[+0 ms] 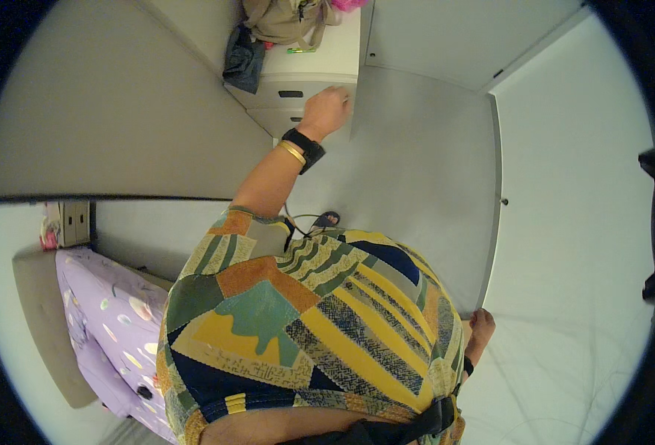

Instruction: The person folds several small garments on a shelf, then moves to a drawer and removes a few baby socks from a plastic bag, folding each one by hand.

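My left hand (329,111) is stretched forward with its fingers curled and slightly blurred, and I see nothing in it. A black wristband (304,150) and a gold-coloured bangle (292,153) are on that wrist. It appears in front of a white drawer cabinet (270,100); whether it touches the cabinet I cannot tell. At the lower right, beside my patterned shirt (327,311), my right hand (482,322) hangs near the white wall, small in view. Its fingers look bent, but its palm is hidden. A dark band circles that wrist too.
On the cabinet top lie a beige bag (283,22), a dark cloth item (244,60) and a green object (301,50). A grey partition (110,111) stands left, a bed with a purple cover (116,311) lower left. Grey floor (427,156) reaches a white wall (567,167) at right.
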`<state>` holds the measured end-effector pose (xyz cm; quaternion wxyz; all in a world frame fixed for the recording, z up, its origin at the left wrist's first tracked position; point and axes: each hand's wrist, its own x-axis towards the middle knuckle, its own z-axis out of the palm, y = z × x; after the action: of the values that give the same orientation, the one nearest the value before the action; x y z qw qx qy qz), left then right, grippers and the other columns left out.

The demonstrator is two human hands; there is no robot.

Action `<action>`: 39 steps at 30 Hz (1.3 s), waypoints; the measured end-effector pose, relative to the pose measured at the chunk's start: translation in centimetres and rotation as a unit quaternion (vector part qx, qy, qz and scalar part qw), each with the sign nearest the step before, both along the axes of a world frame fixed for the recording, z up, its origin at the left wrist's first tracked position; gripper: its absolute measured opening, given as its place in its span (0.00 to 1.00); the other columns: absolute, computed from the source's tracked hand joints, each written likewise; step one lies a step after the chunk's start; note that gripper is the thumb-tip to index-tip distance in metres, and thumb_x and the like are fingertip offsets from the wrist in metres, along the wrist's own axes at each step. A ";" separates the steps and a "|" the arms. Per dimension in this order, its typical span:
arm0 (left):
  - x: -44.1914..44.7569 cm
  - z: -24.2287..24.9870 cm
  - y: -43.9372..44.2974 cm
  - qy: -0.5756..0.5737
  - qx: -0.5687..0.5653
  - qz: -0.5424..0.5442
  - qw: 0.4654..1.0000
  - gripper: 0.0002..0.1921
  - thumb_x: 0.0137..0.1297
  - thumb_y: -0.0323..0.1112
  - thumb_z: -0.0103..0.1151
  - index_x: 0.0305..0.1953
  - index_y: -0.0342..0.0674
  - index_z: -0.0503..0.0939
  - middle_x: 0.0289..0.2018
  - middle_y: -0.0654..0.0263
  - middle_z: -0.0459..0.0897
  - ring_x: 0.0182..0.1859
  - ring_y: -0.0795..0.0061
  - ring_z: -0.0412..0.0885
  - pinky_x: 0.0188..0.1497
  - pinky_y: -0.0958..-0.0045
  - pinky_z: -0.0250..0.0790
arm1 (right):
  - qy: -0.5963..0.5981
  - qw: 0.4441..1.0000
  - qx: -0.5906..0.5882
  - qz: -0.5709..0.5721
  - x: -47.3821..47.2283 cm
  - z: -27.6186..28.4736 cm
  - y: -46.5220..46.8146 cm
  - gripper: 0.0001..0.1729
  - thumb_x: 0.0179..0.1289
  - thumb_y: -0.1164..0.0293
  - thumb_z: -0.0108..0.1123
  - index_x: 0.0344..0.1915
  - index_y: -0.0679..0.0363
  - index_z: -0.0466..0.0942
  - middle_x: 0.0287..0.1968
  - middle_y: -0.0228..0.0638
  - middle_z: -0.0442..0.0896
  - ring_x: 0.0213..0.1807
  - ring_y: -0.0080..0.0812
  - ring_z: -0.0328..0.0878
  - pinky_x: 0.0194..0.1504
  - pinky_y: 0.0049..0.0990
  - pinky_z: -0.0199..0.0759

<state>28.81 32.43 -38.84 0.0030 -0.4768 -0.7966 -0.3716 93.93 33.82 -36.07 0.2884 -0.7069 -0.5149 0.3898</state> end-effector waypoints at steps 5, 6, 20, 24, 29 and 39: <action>2.6 10.0 1.1 -0.022 0.318 -0.136 0.938 0.07 0.59 0.31 0.56 0.37 0.37 0.79 0.31 0.58 0.81 0.33 0.62 0.80 0.36 0.69 0.72 | -0.068 0.996 0.049 -0.001 -0.7 2.4 3.2 0.12 0.60 0.68 0.56 0.36 0.67 0.77 0.25 0.31 0.77 0.23 0.20 0.71 0.23 0.19 0.65; 3.7 10.8 1.3 -0.047 0.343 -0.154 0.925 0.07 0.59 0.31 0.56 0.37 0.37 0.79 0.30 0.59 0.80 0.33 0.62 0.80 0.36 0.70 0.72 | -0.075 0.994 0.073 0.030 -1.4 3.4 4.0 0.11 0.61 0.68 0.56 0.36 0.67 0.77 0.26 0.31 0.77 0.25 0.20 0.71 0.25 0.19 0.66; 0.2 5.8 -6.1 0.244 0.148 -0.229 0.930 0.04 0.55 0.31 0.55 0.32 0.41 0.74 0.24 0.61 0.75 0.28 0.59 0.76 0.31 0.61 0.70 | -0.225 0.840 0.266 0.416 -26.5 10.9 9.6 0.10 0.61 0.70 0.56 0.39 0.65 0.79 0.35 0.44 0.82 0.34 0.36 0.81 0.38 0.28 0.73; 3.1 1.1 -10.8 0.206 -0.066 -0.359 0.908 0.07 0.54 0.31 0.57 0.36 0.40 0.75 0.24 0.60 0.75 0.28 0.59 0.77 0.29 0.60 0.71 | -0.233 0.822 0.274 0.443 -29.0 11.5 11.0 0.12 0.61 0.66 0.56 0.37 0.63 0.79 0.31 0.44 0.82 0.30 0.38 0.80 0.34 0.31 0.72; 9.5 -3.8 -13.2 -0.010 -0.047 -0.328 0.944 0.04 0.57 0.31 0.56 0.33 0.40 0.78 0.27 0.60 0.80 0.29 0.61 0.79 0.31 0.65 0.73 | -0.230 0.822 0.295 0.429 -32.1 13.1 14.5 0.16 0.61 0.61 0.55 0.39 0.62 0.79 0.31 0.45 0.82 0.32 0.42 0.80 0.34 0.33 0.72; 7.8 -0.2 -6.6 -0.123 -0.062 -0.309 0.941 0.08 0.60 0.32 0.55 0.37 0.37 0.79 0.34 0.55 0.81 0.35 0.56 0.80 0.38 0.62 0.72 | -0.214 0.811 0.383 0.387 -33.9 17.5 17.5 0.13 0.61 0.65 0.56 0.39 0.62 0.79 0.31 0.40 0.82 0.31 0.33 0.79 0.35 0.27 0.71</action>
<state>36.62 25.86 -39.00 -0.2397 -0.6495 -0.6257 -0.3594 60.07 51.35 -18.53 0.2438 -0.3473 -0.9020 0.0791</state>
